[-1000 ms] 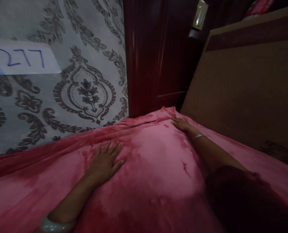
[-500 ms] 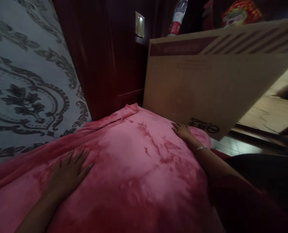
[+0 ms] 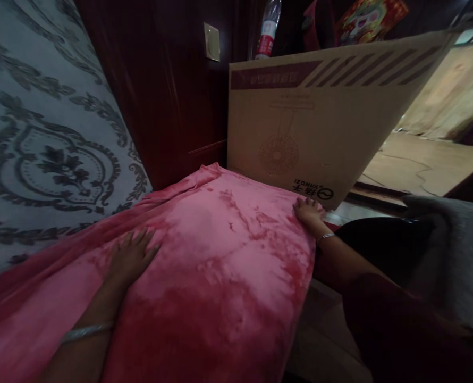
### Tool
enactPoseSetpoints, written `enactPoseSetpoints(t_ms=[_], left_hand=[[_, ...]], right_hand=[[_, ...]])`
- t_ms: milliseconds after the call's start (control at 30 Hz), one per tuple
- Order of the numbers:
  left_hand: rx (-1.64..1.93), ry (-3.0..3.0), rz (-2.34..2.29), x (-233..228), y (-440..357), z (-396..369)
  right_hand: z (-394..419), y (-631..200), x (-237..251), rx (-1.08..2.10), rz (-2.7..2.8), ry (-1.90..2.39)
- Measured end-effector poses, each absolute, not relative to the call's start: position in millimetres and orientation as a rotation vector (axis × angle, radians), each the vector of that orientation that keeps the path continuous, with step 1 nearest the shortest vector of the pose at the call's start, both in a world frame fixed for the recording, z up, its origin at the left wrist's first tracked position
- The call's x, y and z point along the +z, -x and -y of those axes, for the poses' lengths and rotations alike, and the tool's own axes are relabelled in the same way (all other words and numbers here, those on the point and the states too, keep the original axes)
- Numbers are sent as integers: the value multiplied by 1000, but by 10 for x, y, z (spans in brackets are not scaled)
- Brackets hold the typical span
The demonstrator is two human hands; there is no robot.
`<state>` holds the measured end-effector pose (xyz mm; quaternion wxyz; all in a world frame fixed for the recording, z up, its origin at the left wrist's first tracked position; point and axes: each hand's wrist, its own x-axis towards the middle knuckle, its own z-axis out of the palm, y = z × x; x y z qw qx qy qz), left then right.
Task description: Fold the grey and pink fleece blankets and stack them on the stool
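Note:
A pink plush blanket (image 3: 220, 250) covers a bed from the patterned wall to its near right edge. My left hand (image 3: 131, 255) lies flat on the blanket with fingers spread, a pale bangle on the wrist. My right hand (image 3: 309, 211) rests palm down at the blanket's far right corner, just below a large cardboard box (image 3: 320, 122), with a thin bracelet on the wrist. Neither hand holds anything.
Grey damask wallpaper (image 3: 49, 154) runs along the left. Dark red wooden panelling (image 3: 168, 96) with a wall switch (image 3: 211, 41) stands behind the bed. A plastic bottle (image 3: 265, 32) shows above the box. A wooden floor (image 3: 420, 165) lies to the right, with grey cloth (image 3: 455, 255) nearer.
The view has swung to the right, bringing the cardboard box and floor into sight. My right hand has slid along the blanket's edge to its right corner. My left hand stays flat.

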<state>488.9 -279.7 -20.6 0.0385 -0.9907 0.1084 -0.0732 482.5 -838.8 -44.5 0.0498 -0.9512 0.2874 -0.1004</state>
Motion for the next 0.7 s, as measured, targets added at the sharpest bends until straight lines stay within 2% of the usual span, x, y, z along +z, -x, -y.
enactPoseSetpoints(t_ms=[200, 367, 533, 600, 700], left_hand=[[-69, 3081, -192, 71, -4558, 3091], [129, 3137, -271, 56, -3730, 3223], [116, 3144, -184, -130, -2585, 2833], [59, 3159, -121, -137, -2186, 2736], [-28, 3178, -130, -121, -1733, 2847]], right_hand=[[7567, -4411, -491, -159, -53, 3021], [7658, -3890, -589, -93, -325, 2996], [7772, -3534, -553, -144, -448, 2937], [7522, -3389, -522, -214, -252, 2938], [6903, -3107, -505, -228, 360, 2871]])
